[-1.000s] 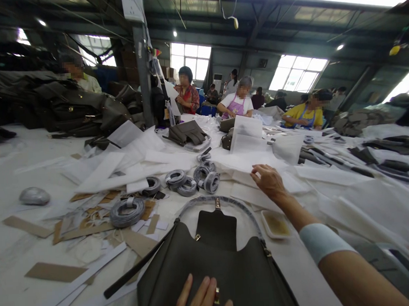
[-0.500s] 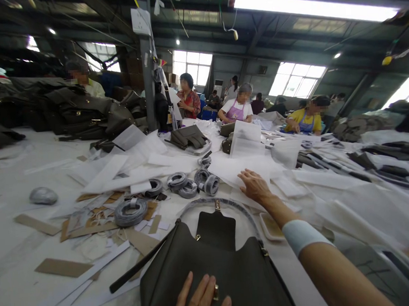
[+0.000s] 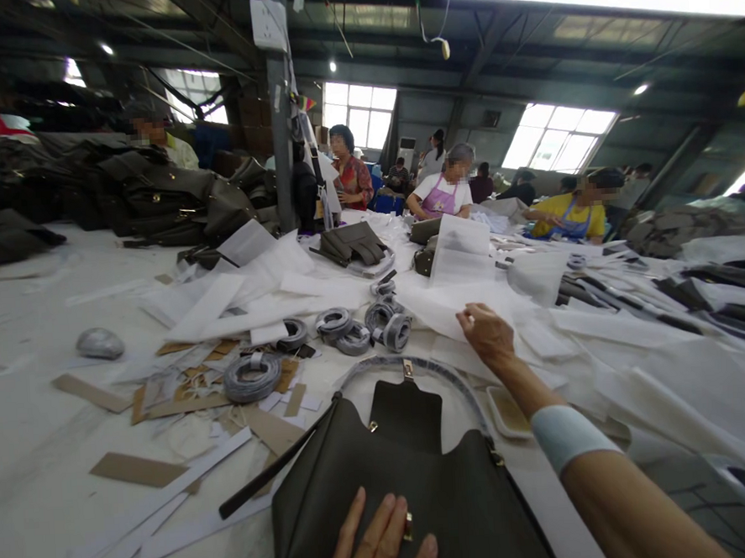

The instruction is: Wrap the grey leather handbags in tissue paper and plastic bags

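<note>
A dark olive handbag lies in front of me with its flap turned back and a wrapped handle arched beyond it. My left hand rests flat on its front, fingers spread beside the gold clasp. Farther forward, my right hand reaches to the thin white sheets. Its fingers are curled together at the edge of a sheet, and the fingertips are partly hidden. A pale band wraps the right forearm.
Several grey coiled strips lie beyond the bag, with cardboard pieces on the left. A shallow tray sits under my right forearm. Dark bags are piled at the far left. Several people work across the table.
My right hand's fingers have gone from stretched out to curled in at the white sheet. My left hand stays on the handbag. The view has shifted slightly to the left.
</note>
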`<state>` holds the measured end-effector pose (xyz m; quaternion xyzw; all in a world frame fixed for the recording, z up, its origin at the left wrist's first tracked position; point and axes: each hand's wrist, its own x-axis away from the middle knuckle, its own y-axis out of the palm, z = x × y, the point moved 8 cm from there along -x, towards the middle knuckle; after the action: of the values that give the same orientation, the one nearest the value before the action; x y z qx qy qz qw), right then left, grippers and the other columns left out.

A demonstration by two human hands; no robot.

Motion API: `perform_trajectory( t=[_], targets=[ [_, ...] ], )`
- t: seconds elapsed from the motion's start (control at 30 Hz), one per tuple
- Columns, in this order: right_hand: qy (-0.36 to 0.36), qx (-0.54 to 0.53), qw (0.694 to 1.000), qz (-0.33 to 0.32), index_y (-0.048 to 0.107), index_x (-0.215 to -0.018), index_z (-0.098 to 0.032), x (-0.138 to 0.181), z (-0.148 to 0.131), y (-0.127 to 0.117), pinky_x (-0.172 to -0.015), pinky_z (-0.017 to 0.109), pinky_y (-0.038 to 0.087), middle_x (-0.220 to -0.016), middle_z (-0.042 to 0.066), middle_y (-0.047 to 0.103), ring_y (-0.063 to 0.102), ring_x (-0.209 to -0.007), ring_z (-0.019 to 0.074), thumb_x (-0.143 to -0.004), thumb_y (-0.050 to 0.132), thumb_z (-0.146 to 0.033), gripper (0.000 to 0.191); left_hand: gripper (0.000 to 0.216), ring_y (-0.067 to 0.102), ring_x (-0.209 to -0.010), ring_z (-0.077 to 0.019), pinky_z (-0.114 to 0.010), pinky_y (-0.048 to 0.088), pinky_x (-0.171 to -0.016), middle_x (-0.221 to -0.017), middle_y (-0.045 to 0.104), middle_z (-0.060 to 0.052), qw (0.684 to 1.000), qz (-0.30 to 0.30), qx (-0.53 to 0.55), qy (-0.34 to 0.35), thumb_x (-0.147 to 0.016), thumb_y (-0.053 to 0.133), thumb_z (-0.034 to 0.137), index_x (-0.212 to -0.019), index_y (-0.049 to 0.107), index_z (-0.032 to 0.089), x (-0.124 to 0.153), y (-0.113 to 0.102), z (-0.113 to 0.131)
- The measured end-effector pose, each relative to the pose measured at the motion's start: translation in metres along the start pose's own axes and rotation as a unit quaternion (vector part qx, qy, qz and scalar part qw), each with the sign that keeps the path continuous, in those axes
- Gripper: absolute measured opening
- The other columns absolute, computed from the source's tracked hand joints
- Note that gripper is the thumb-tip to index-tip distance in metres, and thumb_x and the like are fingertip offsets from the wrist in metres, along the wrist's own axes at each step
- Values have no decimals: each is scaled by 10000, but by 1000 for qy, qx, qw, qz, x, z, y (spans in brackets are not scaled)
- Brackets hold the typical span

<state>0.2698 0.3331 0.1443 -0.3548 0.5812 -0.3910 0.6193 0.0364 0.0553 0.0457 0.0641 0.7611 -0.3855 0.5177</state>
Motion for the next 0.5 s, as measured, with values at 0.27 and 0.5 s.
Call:
perform_trajectory(
  t=[0.27, 0.5],
  targets=[
    [-359, -212, 909, -3, 643, -912, -207, 155, -100, -130, -1037, 428, 512, -1442, 108, 527, 483, -1343, 289, -870, 477, -99, 203, 599, 541, -1280, -296, -556, 401, -1091, -1278, 632, -161, 988, -119, 96, -16, -953, 457, 586, -1409, 495, 199, -4, -6, 2],
    [-371, -222, 882, -188, 632, -1090, -106, 253, -146, -86, -1070, 420, 492, -1394, 200, 561, 483, -1348, 287, -762, 430, 39, 412, 481, 556, -1237, -271, -522, 392, -1095, -1261, 649, -77, 959, -193, 185, -97, -874, 674, 471, -1285, 569, 245, -4, 0, 2]
  ],
)
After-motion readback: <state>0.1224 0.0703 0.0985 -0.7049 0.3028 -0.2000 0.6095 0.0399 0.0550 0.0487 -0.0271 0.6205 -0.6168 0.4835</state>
